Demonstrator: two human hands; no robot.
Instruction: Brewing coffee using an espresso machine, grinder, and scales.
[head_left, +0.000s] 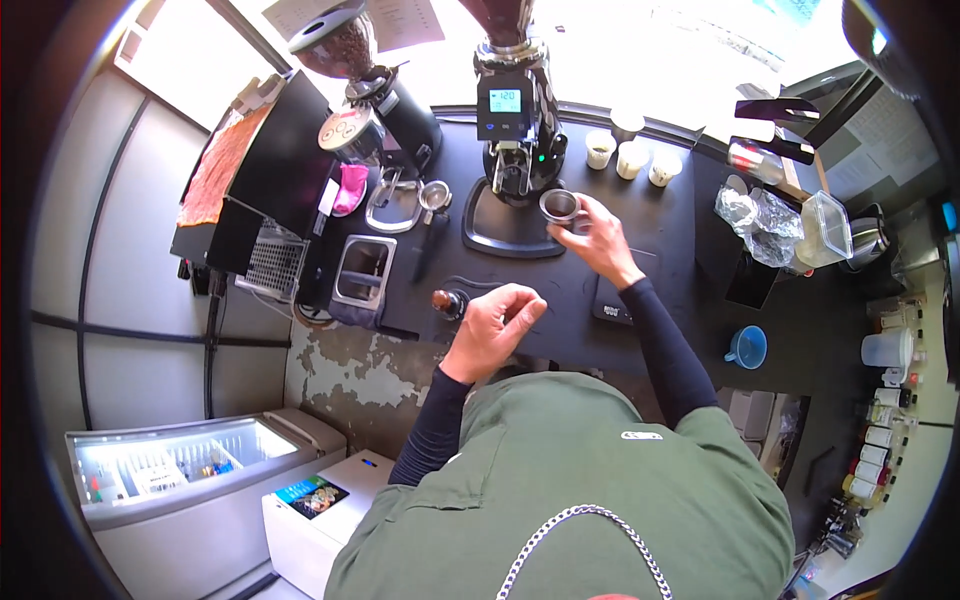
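My right hand [602,240] grips a small metal dosing cup [559,207] by its side, above the right front of the coffee grinder's black base tray [515,243]. The cup's round mouth faces up; what lies in it is too dark to make out. Lower and to the left, my left hand [497,325] is loosely closed, thumb near the curled index finger, and nothing shows in it. Just beyond its wrist stands a tamper [450,303] with a brown handle. The grinder [518,120] has a lit display. A portafilter [433,205] lies left of its tray.
A second grinder [400,125] stands at the back left, near a metal knock-box-like bin [362,270]. Several paper cups [631,160] line the back. A black scale [613,298] lies beside my right forearm. A blue mug [746,347] and crumpled foil [770,225] are at right.
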